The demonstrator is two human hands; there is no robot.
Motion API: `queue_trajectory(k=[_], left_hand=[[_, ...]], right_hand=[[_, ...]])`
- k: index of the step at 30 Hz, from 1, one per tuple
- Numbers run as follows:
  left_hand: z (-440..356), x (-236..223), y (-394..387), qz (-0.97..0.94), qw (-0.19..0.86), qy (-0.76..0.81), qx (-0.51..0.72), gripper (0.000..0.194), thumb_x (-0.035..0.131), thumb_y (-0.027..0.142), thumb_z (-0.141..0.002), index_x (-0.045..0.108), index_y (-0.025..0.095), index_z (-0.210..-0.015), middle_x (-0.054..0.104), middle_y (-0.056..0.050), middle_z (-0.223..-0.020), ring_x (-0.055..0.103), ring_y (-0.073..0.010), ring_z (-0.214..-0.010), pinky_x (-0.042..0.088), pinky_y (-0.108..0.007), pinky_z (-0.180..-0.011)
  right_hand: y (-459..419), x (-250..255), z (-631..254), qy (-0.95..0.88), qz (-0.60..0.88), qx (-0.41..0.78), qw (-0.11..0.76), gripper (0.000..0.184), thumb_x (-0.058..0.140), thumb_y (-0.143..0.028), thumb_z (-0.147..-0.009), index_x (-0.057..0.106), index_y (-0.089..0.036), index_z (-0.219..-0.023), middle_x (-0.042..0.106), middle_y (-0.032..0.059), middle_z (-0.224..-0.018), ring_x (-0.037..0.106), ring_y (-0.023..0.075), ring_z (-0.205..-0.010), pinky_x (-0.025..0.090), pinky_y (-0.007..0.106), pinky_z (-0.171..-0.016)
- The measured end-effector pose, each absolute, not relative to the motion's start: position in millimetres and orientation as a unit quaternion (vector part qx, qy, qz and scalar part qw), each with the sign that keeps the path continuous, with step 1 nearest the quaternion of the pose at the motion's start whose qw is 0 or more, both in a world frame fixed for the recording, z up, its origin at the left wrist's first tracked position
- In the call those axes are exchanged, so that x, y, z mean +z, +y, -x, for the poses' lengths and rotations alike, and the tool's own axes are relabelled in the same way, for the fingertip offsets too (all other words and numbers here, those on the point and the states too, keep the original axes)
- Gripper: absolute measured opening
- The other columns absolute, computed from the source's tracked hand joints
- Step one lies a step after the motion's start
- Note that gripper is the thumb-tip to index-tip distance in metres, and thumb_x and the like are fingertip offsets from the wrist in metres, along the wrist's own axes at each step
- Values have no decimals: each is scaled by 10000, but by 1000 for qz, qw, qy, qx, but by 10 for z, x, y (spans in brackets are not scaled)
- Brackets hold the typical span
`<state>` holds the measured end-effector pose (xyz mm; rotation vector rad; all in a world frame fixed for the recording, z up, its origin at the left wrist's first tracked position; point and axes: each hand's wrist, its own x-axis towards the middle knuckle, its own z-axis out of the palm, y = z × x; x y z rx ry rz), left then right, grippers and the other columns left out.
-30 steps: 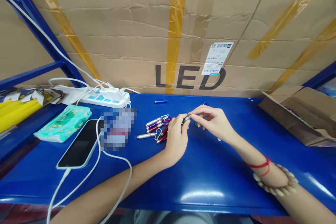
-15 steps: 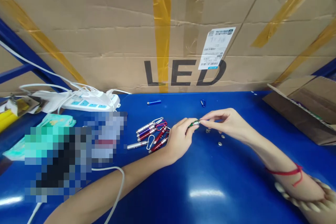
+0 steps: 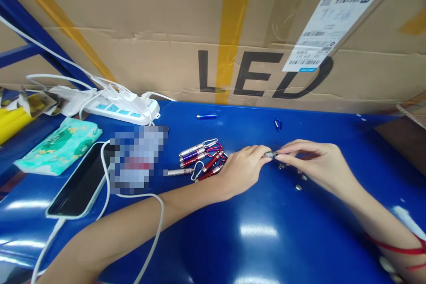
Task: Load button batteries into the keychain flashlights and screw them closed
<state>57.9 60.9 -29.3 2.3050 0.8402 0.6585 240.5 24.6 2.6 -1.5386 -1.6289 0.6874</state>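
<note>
Between the fingertips of my left hand (image 3: 241, 168) is a small mini flashlight (image 3: 269, 155), mostly hidden, its metallic end poking out to the right. My right hand (image 3: 311, 159) pinches at that end with thumb and fingers; whatever sits in the pinch is too small to make out. Below my right fingers lie several small silver button cells (image 3: 298, 187). Left of my left hand is a cluster of mini flashlights (image 3: 193, 157) in silver, purple and red with carabiner clips, partly covered by that hand.
Farther back lie a blue tube (image 3: 207, 116) and a blue carabiner (image 3: 278, 124). A power strip (image 3: 133, 115), tissue pack (image 3: 60, 144) and phone (image 3: 80, 182) are on the left. A white cable (image 3: 159, 222) crosses my left forearm. A large cardboard box (image 3: 149, 31) stands behind.
The camera view has shifted, so the hands and table things appear farther right. Both hands stay together at the flashlight, whose visible part now looks greyish rather than green.
</note>
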Motion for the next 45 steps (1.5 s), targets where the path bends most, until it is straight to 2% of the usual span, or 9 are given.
queue_trajectory(k=[5,10,18,23,28,36,45], left_hand=[[-596,-330,616,-857,295,330,264,97,458,141,-967,509,186,-1036,620,-33,-989,608,-203,-921,496,-299,-771],[-598,-356,645,-850,314,322,274,94,472,125,-958,532,184,-1000,627,-22,-953,605,-193,-888,471,-285,-764],[-592,-340,630,-857,309,299,282,114,465,112,-951,542,169,-1013,618,-28,-946,596,-191,-862,465,-285,-741],[-596,-331,613,-863,293,299,284,112,457,124,-954,537,172,-1014,622,-36,-956,596,-192,-882,472,-297,-769],[-591,-309,590,-871,275,310,265,95,461,142,-956,532,177,-1009,624,-37,-916,604,-197,-855,472,-287,-738],[-577,-281,579,-859,292,318,274,84,449,174,-961,512,192,-1014,618,-16,-909,595,-185,-821,449,-263,-686],[-583,-317,592,-858,298,311,282,106,445,203,-968,518,203,-1045,621,-16,-902,590,-187,-801,424,-271,-694]], right_hand=[[246,35,-2393,-684,585,212,379,235,715,-465,-704,754,-233,-713,719,56,-748,629,162,-603,431,240,-402],[257,52,-2365,-669,588,273,364,278,667,-474,-753,740,-209,-712,708,57,-743,616,135,-546,472,238,-438],[282,77,-2389,-635,594,315,379,239,745,-428,-677,728,-190,-690,692,27,-647,591,113,-490,442,224,-428],[266,65,-2403,-622,591,333,390,232,745,-404,-684,730,-188,-767,651,4,-553,570,111,-458,415,215,-378],[272,48,-2406,-638,566,319,412,177,741,-368,-697,725,-197,-739,692,26,-725,573,93,-488,423,209,-384],[271,34,-2411,-630,566,336,412,201,737,-378,-700,724,-185,-753,682,22,-682,573,100,-489,432,220,-410],[279,18,-2412,-644,539,322,437,199,737,-387,-704,727,-191,-740,688,40,-776,586,107,-516,476,249,-480]])
